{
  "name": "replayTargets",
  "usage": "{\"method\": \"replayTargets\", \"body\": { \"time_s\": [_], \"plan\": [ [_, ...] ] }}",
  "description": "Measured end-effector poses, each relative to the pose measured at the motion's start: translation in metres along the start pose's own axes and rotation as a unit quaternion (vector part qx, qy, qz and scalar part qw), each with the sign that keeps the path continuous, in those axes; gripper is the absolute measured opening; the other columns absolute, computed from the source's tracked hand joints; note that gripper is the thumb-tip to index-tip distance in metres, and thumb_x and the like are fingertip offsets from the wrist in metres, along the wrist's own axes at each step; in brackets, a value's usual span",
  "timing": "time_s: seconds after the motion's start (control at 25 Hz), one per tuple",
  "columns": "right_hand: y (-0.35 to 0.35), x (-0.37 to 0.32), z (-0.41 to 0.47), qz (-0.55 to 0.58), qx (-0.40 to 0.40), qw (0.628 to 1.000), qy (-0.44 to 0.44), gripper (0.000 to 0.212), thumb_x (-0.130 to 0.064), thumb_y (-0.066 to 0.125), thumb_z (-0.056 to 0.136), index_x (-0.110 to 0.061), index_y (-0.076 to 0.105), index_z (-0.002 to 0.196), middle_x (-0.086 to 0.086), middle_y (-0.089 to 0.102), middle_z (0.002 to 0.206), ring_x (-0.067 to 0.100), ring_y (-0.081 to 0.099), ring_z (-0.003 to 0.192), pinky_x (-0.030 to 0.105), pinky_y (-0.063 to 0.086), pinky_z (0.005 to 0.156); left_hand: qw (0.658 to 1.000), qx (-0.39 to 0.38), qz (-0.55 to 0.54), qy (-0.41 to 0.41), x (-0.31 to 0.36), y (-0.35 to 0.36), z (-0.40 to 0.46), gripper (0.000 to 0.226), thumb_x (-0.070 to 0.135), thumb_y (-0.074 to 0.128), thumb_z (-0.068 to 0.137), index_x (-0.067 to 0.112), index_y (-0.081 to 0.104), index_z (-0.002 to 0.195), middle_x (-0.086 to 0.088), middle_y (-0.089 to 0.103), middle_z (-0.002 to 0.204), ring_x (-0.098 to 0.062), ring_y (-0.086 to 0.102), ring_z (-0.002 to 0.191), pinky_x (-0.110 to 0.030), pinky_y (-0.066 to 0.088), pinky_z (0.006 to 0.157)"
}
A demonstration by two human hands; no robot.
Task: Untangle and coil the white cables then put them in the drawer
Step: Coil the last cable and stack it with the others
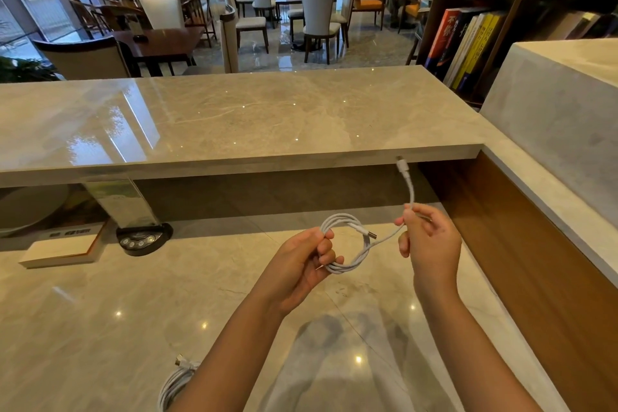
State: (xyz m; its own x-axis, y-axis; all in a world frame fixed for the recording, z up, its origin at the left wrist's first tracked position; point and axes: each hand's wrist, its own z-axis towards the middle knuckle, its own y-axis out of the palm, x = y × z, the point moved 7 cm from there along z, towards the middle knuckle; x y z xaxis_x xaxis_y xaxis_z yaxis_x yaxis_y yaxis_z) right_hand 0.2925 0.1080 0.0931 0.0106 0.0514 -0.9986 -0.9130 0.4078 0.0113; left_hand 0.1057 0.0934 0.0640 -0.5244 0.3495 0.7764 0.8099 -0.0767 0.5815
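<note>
White cable, wound into a small round coil, hung in the air between a person's two hands above the pale marble desk. The left hand had its fingers curled shut around the coil's left side, the loops passing through the closed grip and bulging out to the right. The right hand pinched the loose tail of the same cable between thumb and forefinger, its other fingers loosely bent; from that pinch the tail rose to a white plug that stood just under the edge of the raised marble counter. A second plug end stuck out from the top of the coil, between the hands. Another white cable bundle lay on the desk near the bottom edge, partly hidden behind the left forearm. Farther left on the desk sat a black puck-shaped device with buttons, a clear acrylic sign holder and a flat book. Dining chairs and a bookshelf stood beyond the counter.
</note>
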Motion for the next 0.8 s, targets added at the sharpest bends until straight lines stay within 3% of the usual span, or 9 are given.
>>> {"method": "replayTargets", "body": {
  "time_s": [0.12, 0.24, 0.36, 0.56, 0.72, 0.8],
  "plan": [
    [0.014, 0.001, 0.016, -0.127, -0.146, 0.98, 0.034, 0.012, -0.007, 0.057, 0.089, -0.008, 0.068, 0.093, 0.006, 0.066, 0.071, 0.006, 0.047, 0.039, 0.019, 0.041, 0.039, 0.995, -0.027, 0.101, -0.006, 0.008, 0.001, -0.002, 0.024, 0.012, 0.036, 0.099, 0.006, 0.057, 0.088, 0.003, 0.044, 0.058, -0.007, 0.042, 0.051, -0.028, 0.053, 0.075],
    [0.027, -0.005, 0.02, -0.283, -0.318, 0.904, 0.052, 0.014, -0.006, 0.058, 0.088, -0.01, 0.071, 0.09, 0.005, 0.068, 0.069, 0.006, 0.049, 0.042, 0.017, 0.042, 0.042, 0.975, -0.057, 0.216, -0.008, 0.018, 0.002, -0.005, 0.026, 0.013, 0.036, 0.099, 0.007, 0.059, 0.089, 0.003, 0.047, 0.06, -0.007, 0.046, 0.053, -0.029, 0.054, 0.079],
    [0.037, -0.01, 0.014, -0.368, -0.425, 0.826, 0.039, 0.016, -0.007, 0.057, 0.089, -0.012, 0.073, 0.09, 0.003, 0.067, 0.068, 0.008, 0.05, 0.045, 0.018, 0.043, 0.045, 0.953, -0.056, 0.297, 0.003, 0.028, 0.006, -0.006, 0.027, 0.014, 0.037, 0.099, 0.008, 0.061, 0.088, 0.001, 0.054, 0.064, -0.008, 0.053, 0.057, -0.028, 0.056, 0.077],
    [0.052, -0.02, 0.001, -0.307, -0.496, 0.812, -0.004, 0.017, -0.008, 0.056, 0.09, -0.009, 0.073, 0.093, 0.006, 0.064, 0.066, 0.007, 0.05, 0.049, 0.018, 0.043, 0.049, 0.94, -0.021, 0.34, 0.006, 0.023, 0.002, -0.005, 0.026, 0.019, 0.042, 0.098, 0.006, 0.063, 0.093, -0.004, 0.06, 0.072, -0.009, 0.059, 0.061, -0.023, 0.055, 0.064],
    [0.069, -0.019, -0.005, -0.329, -0.469, 0.819, -0.049, 0.02, -0.009, 0.052, 0.09, -0.018, 0.069, 0.088, 0.002, 0.065, 0.07, 0.007, 0.053, 0.054, 0.019, 0.046, 0.052, 0.949, -0.006, 0.314, -0.008, 0.019, -0.002, -0.006, 0.028, 0.021, 0.04, 0.098, 0.006, 0.062, 0.091, -0.006, 0.062, 0.067, -0.012, 0.058, 0.058, -0.024, 0.054, 0.062],
    [0.072, -0.019, -0.01, -0.337, -0.456, 0.822, -0.054, 0.021, -0.014, 0.059, 0.085, -0.024, 0.06, 0.103, -0.001, 0.064, 0.076, 0.008, 0.056, 0.06, 0.023, 0.049, 0.057, 0.949, 0.004, 0.314, -0.019, 0.021, -0.004, -0.007, 0.028, 0.021, 0.039, 0.099, 0.007, 0.061, 0.089, -0.006, 0.063, 0.065, -0.012, 0.06, 0.057, -0.024, 0.055, 0.062]
  ]
}}
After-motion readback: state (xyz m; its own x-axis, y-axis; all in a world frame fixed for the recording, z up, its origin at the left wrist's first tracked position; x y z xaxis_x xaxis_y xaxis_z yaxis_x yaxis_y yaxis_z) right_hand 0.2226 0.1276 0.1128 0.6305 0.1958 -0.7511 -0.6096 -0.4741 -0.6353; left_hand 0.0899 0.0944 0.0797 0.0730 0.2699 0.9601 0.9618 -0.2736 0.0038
